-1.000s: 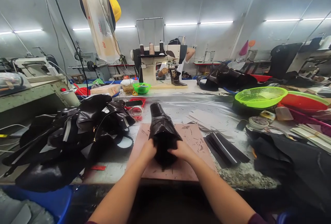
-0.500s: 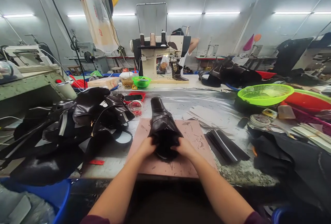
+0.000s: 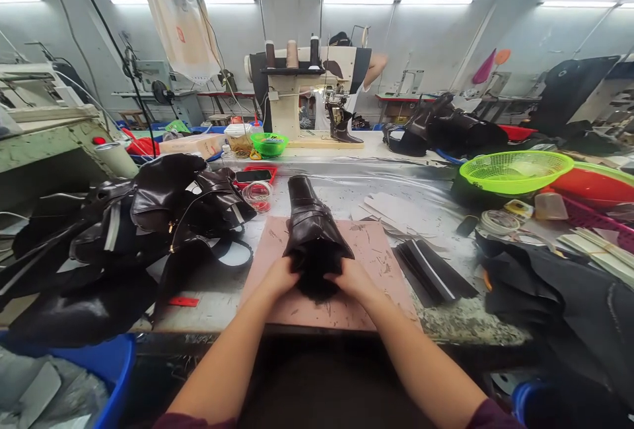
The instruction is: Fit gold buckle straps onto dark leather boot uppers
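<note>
A dark brown leather boot upper (image 3: 314,221) lies on a pink cutting mat (image 3: 374,251), its narrow end pointing away from me and its black, fuzzy-lined opening facing me. At the left rim of that opening, my left hand (image 3: 281,277) is closed on the leather, some fingertips hidden in the dark lining. My right hand (image 3: 352,278) grips the opposite rim, its thumb inside the opening. Both hands hold the opening apart between them.
Dark boot uppers (image 3: 163,198) are heaped on the left. Black strips (image 3: 433,270) and white card pieces (image 3: 391,214) lie right of the mat. A green basket (image 3: 515,171) stands farther right. Beyond the table is a sewing machine (image 3: 287,105), with a person behind it.
The view has tilted slightly downward, so the background sits higher. Both hands keep their hold on the boot upper, whose opening has shifted a little. The person's hand behind the machine is no longer visible.
</note>
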The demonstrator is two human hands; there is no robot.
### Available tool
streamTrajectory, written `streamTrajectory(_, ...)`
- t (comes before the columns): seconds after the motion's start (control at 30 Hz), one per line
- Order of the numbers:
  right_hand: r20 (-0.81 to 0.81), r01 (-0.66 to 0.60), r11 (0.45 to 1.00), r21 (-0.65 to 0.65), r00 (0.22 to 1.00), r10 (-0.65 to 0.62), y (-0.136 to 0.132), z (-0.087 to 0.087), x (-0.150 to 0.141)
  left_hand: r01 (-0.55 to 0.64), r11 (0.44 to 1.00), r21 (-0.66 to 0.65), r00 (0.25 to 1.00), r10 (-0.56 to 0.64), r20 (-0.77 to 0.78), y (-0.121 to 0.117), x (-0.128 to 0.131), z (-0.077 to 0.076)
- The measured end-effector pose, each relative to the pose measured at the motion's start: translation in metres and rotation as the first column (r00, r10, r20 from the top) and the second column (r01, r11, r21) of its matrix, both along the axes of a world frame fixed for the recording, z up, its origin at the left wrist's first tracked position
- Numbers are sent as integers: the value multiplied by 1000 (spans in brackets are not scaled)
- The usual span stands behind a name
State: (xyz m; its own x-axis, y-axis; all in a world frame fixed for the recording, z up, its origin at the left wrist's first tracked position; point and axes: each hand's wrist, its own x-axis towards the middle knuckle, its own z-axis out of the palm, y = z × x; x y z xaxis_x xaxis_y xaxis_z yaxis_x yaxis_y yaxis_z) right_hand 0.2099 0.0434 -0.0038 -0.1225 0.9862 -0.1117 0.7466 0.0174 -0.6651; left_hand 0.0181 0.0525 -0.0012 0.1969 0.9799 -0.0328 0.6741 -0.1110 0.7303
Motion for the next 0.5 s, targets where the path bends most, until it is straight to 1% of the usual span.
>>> streamTrajectory(0.17,37,7,1000,22,999,-8,0,-1,0,30,999,10,995,-29,-99,-1,1,3)
streamTrajectory(0.3,67,-27,999,29,997,25,2,-5,0,54,997,52,975,-41,-218,-4,3,5)
streamTrajectory(0.43,98,-72,997,41,993,67,2,-9,-1,71,987,142,928,-13,-372,-20,11,2)
streamTrajectory(0.5,117,-112,993,37,987,107,2,-6,-1,142,975,171,907,-59,-416,-33,18,-2)
